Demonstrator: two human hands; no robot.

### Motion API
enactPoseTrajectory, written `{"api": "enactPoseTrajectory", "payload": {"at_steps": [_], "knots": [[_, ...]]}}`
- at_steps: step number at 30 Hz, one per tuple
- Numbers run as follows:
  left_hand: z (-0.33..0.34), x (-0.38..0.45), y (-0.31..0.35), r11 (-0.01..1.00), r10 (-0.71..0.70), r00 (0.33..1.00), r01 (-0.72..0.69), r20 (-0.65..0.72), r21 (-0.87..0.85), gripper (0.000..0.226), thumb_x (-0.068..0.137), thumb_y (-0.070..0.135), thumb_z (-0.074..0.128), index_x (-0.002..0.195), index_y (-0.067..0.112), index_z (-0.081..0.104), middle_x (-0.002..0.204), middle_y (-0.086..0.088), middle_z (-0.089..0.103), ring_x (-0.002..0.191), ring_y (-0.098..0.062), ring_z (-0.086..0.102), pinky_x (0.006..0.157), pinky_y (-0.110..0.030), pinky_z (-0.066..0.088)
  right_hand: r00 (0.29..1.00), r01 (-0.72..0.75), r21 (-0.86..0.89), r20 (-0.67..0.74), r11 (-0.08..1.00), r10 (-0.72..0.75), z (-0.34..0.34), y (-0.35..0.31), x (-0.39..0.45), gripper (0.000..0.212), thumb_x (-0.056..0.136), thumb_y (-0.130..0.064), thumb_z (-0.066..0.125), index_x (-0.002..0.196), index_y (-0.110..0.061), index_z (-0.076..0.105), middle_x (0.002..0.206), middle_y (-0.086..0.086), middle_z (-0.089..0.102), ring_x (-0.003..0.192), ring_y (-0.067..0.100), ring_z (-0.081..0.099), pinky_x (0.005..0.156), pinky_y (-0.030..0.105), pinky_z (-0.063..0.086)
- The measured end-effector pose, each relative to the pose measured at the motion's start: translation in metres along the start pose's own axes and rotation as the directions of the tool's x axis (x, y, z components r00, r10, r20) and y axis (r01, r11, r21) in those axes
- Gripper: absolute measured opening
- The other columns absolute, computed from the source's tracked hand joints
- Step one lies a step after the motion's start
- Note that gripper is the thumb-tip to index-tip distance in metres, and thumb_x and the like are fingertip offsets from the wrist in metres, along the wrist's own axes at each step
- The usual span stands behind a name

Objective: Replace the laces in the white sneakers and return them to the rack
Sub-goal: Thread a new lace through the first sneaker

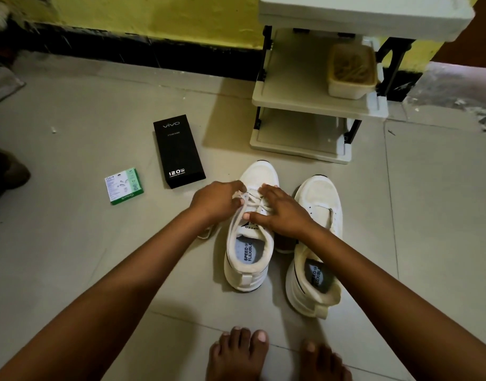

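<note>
Grey tiled floor (71, 270) takes up most of the view, with a yellow wall (153, 12) and dark skirting behind it. Up at the top right is the cream shoe rack (299, 103) with black side posts, and a lidded tub (351, 70) sits on its middle shelf. Both white sneakers are on the floor just in front of the rack, toes pointing at it, side by side. The left sneaker (250, 259) is the one being worked on; the right sneaker (318, 215) has open eyelets with no lace that I can see. The left hand (217, 202) has its fingers curled round the white lace (243, 209), pinching it over the eyelets, and a loop of lace trails onto the floor below that wrist. The right hand (280, 213) rests on the tongue, fingers fairly flat, thumb touching the lace. Left of the shoes are a black phone box (178, 152) and, further left, a small green and white box (123, 186). Bare feet (239, 356) show at the bottom edge.
</note>
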State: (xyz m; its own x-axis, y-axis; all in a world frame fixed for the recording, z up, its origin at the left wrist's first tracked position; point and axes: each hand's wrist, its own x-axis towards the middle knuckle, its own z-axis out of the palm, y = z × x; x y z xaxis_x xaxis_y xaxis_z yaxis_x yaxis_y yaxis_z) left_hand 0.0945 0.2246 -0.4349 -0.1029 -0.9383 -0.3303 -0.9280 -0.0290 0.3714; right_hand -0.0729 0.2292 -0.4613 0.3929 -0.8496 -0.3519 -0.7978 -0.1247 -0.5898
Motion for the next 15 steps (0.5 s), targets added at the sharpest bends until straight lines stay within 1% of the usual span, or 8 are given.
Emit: {"api": "enactPoseTrajectory", "payload": {"at_steps": [2,4,6,7,10,13,14,15], "knots": [[0.005,0.0,-0.002,0.995,0.015,0.999,-0.01,-0.052,0.098,0.021,0.093,0.032,0.052,0.109,0.022,0.061,0.104,-0.007,0.066,0.096,-0.028,0.058,0.072,-0.03,0.041,1.0,-0.003,0.005,-0.003,1.0,0.003,0.0,0.0,0.0,0.084,0.082,-0.056,0.059,0.148,-0.017,0.025,0.157,-0.001,0.018,0.144,0.015,0.016,0.115,0.031,0.018],[0.006,0.0,-0.004,0.999,0.026,0.997,-0.023,-0.069,0.038,0.014,0.091,0.029,0.056,0.092,0.018,0.065,0.092,-0.004,0.065,0.086,-0.023,0.057,0.067,-0.027,0.036,1.0,-0.006,0.003,-0.004,1.0,0.006,0.0,0.0,0.0,0.084,0.082,-0.057,0.058,0.148,-0.017,0.025,0.157,-0.002,0.018,0.144,0.015,0.016,0.115,0.031,0.018],[-0.003,0.0,-0.005,0.932,0.015,1.0,-0.019,-0.013,-0.361,0.014,0.09,0.018,0.059,0.077,0.016,0.064,0.081,0.001,0.063,0.077,-0.014,0.055,0.067,-0.024,0.036,1.0,-0.002,-0.009,-0.001,1.0,0.002,0.001,0.001,0.0,0.084,0.082,-0.058,0.058,0.148,-0.017,0.024,0.157,-0.001,0.018,0.144,0.016,0.016,0.114,0.031,0.018],[-0.012,-0.002,-0.003,0.819,-0.001,1.0,0.004,0.005,-0.574,0.018,0.09,0.012,0.058,0.073,0.015,0.063,0.076,0.004,0.063,0.071,-0.008,0.054,0.064,-0.023,0.037,1.0,0.002,-0.016,0.001,1.0,-0.002,0.001,0.001,0.001,0.084,0.082,-0.058,0.057,0.148,-0.017,0.024,0.157,-0.001,0.018,0.144,0.016,0.017,0.114,0.031,0.018],[-0.037,-0.001,-0.005,0.626,-0.09,0.995,0.017,-0.05,-0.779,0.025,0.092,0.01,0.052,0.07,0.017,0.061,0.057,0.014,0.058,0.05,0.001,0.043,0.05,-0.02,0.032,1.0,-0.004,0.001,-0.002,1.0,0.004,0.002,0.002,0.001,0.084,0.081,-0.058,0.058,0.148,-0.018,0.025,0.157,-0.002,0.018,0.144,0.016,0.016,0.115,0.032,0.019],[-0.037,0.003,-0.009,0.726,-0.175,0.976,0.039,-0.129,-0.686,0.015,0.092,0.017,0.055,0.079,0.019,0.061,0.062,0.007,0.053,0.059,-0.011,0.045,0.054,-0.023,0.036,1.0,-0.01,0.015,-0.005,1.0,0.01,0.003,0.003,0.001,0.084,0.081,-0.058,0.059,0.148,-0.019,0.026,0.157,-0.004,0.017,0.144,0.014,0.015,0.115,0.032,0.018],[-0.032,0.003,-0.009,0.826,-0.155,0.977,0.046,-0.148,-0.562,0.004,0.09,0.02,0.058,0.091,0.021,0.062,0.063,0.005,0.05,0.063,-0.016,0.048,0.058,-0.026,0.04,1.0,-0.008,0.015,-0.007,1.0,0.008,0.003,0.003,0.001,0.084,0.081,-0.058,0.059,0.148,-0.019,0.025,0.157,-0.004,0.017,0.144,0.014,0.014,0.115,0.031,0.017],[-0.025,0.002,-0.01,0.923,-0.108,0.984,0.046,-0.143,-0.383,0.021,0.089,0.023,0.061,0.109,0.025,0.059,0.063,0.004,0.049,0.067,-0.021,0.051,0.063,-0.029,0.043,1.0,-0.008,0.014,-0.008,1.0,0.008,0.003,0.003,0.001,0.084,0.081,-0.058,0.059,0.148,-0.019,0.025,0.157,-0.004,0.017,0.144,0.014,0.014,0.115,0.031,0.017]]}}
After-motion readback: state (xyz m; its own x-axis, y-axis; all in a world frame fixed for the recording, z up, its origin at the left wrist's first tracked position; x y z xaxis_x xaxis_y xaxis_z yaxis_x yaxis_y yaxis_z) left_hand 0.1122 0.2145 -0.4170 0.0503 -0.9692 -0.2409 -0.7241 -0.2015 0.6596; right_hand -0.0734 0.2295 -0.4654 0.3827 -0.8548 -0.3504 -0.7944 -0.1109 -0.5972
